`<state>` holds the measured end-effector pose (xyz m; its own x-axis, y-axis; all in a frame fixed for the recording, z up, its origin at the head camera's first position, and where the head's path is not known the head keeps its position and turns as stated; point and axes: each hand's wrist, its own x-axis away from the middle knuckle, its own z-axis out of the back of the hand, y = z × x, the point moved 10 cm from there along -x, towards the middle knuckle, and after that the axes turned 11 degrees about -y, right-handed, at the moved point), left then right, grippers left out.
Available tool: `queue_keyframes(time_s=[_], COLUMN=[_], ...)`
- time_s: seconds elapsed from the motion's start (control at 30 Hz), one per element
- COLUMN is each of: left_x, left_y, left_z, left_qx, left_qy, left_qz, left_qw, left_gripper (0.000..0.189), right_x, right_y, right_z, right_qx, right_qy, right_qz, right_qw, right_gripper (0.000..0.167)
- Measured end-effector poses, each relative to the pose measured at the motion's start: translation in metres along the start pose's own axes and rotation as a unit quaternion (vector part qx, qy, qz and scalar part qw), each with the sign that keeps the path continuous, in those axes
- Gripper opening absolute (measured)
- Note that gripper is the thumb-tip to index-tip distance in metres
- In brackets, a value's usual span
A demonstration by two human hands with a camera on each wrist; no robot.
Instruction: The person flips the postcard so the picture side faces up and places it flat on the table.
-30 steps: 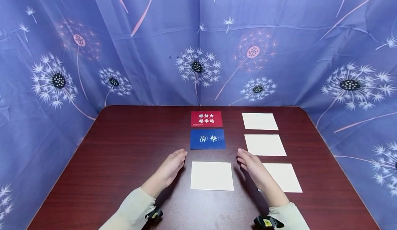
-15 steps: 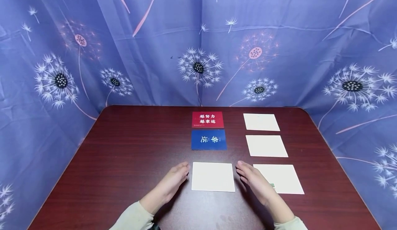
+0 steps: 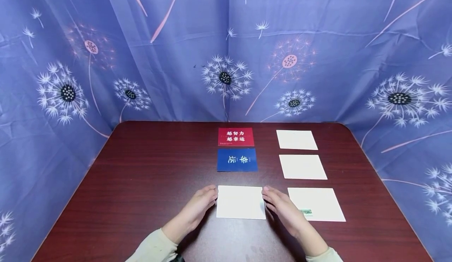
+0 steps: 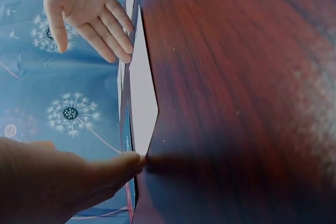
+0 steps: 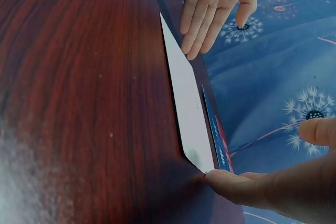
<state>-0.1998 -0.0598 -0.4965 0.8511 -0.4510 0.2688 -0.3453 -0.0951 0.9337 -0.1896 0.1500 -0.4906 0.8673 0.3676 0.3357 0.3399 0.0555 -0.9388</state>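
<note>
A blank white card [image 3: 241, 202] lies flat on the table between my two hands. At its left edge my left hand [image 3: 195, 211] stands on its side, fingers straight, fingertips right at the card. My right hand [image 3: 284, 211] mirrors it on the opposite side, with straight fingers at the card's right edge. In the right wrist view the right fingertips meet a corner of the card [image 5: 189, 103]. Palms face each other across it. Beyond the white card lie a blue card [image 3: 222, 166] with white characters and a red card [image 3: 236, 142] behind that.
Right of the hands is a column of white cards: a far one [image 3: 296, 140], a middle one [image 3: 303, 167] and a near one [image 3: 321, 203] with a small green picture. A blue dandelion-print cloth [image 3: 169, 77] hangs behind the dark wooden table [image 3: 141, 164].
Both hands have come nearer the body and closed in on the white card from either side, reaching its edges. The small green picture on the near right card has come into view.
</note>
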Motion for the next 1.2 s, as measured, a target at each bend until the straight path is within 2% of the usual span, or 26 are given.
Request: queue_keyframes(time_s=[0.3,0.57,0.73,0.87,1.2], left_x=[-0.003,-0.006,-0.009,-0.01,-0.012], left_y=[0.002,0.004,0.006,0.011,0.019], left_z=[0.011,0.013,0.014,0.014,0.015], left_qx=[0.013,0.024,0.028,0.026,0.036], left_qy=[0.044,0.05,0.055,0.065,0.084], left_qz=[-0.013,-0.014,-0.017,-0.025,-0.049], left_qw=[0.9989,0.9983,0.9979,0.9972,0.9946], left_gripper=[0.044,0.045,0.046,0.047,0.045], right_x=[-0.003,-0.008,-0.01,-0.013,-0.017], right_y=[-0.001,-0.003,-0.005,-0.011,-0.027], right_z=[0.007,0.013,0.017,0.018,0.011], right_qx=[-0.028,-0.049,-0.073,-0.069,-0.063], right_qy=[0.026,0.047,0.075,0.086,0.077], right_qz=[0.011,0.011,0.01,0.017,0.045], right_qw=[0.9992,0.9976,0.9944,0.9937,0.9941], right_gripper=[0.058,0.063,0.058,0.055,0.055])
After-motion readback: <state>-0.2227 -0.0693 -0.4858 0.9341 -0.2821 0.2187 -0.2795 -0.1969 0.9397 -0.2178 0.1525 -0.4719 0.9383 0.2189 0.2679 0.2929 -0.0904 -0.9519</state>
